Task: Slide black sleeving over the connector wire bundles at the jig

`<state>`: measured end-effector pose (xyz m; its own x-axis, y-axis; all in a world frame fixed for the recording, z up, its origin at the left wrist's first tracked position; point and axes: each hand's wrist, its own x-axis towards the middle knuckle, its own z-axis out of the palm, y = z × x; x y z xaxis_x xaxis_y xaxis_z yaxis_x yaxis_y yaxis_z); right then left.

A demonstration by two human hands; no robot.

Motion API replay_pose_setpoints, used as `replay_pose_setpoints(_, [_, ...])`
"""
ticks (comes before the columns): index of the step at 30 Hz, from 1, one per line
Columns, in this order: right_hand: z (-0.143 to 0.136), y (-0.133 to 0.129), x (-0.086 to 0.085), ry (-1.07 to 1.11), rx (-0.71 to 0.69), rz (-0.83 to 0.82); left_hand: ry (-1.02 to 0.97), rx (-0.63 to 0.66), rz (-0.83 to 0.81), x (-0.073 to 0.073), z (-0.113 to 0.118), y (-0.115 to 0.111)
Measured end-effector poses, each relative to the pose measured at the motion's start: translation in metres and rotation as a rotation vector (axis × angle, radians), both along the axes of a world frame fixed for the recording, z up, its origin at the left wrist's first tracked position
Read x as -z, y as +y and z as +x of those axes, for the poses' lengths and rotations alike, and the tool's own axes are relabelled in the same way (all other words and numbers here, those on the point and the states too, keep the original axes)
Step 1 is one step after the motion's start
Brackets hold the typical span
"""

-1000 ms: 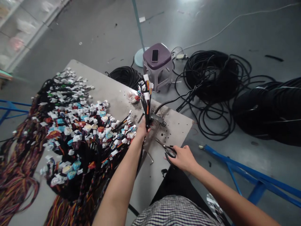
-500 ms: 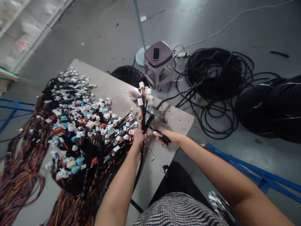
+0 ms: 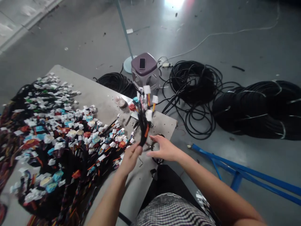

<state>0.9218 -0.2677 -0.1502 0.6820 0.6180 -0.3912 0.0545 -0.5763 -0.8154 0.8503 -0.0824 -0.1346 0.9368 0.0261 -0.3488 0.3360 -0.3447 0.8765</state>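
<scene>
The left hand (image 3: pixel 130 157), at centre frame, pinches a wire harness (image 3: pixel 144 116) near its base, fingers closed on the black sleeve, so the harness stands upright with its white plugs fanned out just above. The right hand (image 3: pixel 164 149) lies just beside it, fingers loosely curled over the scissors (image 3: pixel 156 147) on the table; only the dark handles show, and I cannot tell whether the hand really grips them or merely covers them.

The hold on the harness looks light, a pinch at one point, so the top-heavy bundle may tip or slip and fall into the pile of harnesses (image 3: pixel 66 135) at left, where it would tangle. The scissors sit close to the left fingers and to the wires; a careless lift could nick either.

The table (image 3: pixel 98 91) is grey, scuffed and dotted with small black scraps, its left half buried under the pile. Beyond it, at upper centre, a purple stool (image 3: pixel 144 70) carries a phone (image 3: pixel 142 63). Black cable coils (image 3: pixel 195 81) spread over the grey concrete floor to the right, and a blue frame (image 3: pixel 237 172) crosses the lower right.
</scene>
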Motion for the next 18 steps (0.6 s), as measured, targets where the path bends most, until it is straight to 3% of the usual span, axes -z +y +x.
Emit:
replay_pose_setpoints(2, [-0.007, -0.001, -0.019, 0.099, 0.195, 0.372, 0.040, 0.137, -0.127, -0.011, -0.013, -0.018])
replay_pose_setpoints(5, [-0.019, -0.003, -0.042, 0.187, 0.281, 0.583, 0.153, 0.251, -0.341, -0.023, -0.024, -0.040])
replay_pose_setpoints(7, [-0.027, -0.005, -0.050, 0.192, 0.334, 0.603, 0.165, 0.221, -0.383, -0.031, -0.032, -0.049])
replay_pose_setpoints(11, [-0.050, -0.002, -0.049, 0.152, 0.636, 0.599, -0.041, 0.080, -0.143, -0.048, -0.049, -0.056])
replay_pose_setpoints(13, [-0.071, 0.002, -0.044, 0.133, 0.741, 0.571, -0.077, 0.134, -0.066, -0.052, -0.056, -0.062])
replay_pose_setpoints(15, [-0.098, 0.001, -0.040, 0.083, 0.727, 0.518, -0.036, 0.201, -0.061, -0.050, -0.064, -0.070])
replay_pose_setpoints(18, [-0.134, -0.016, -0.036, 0.002, 0.642, 0.318, 0.083, 0.261, -0.187, -0.033, -0.093, -0.071])
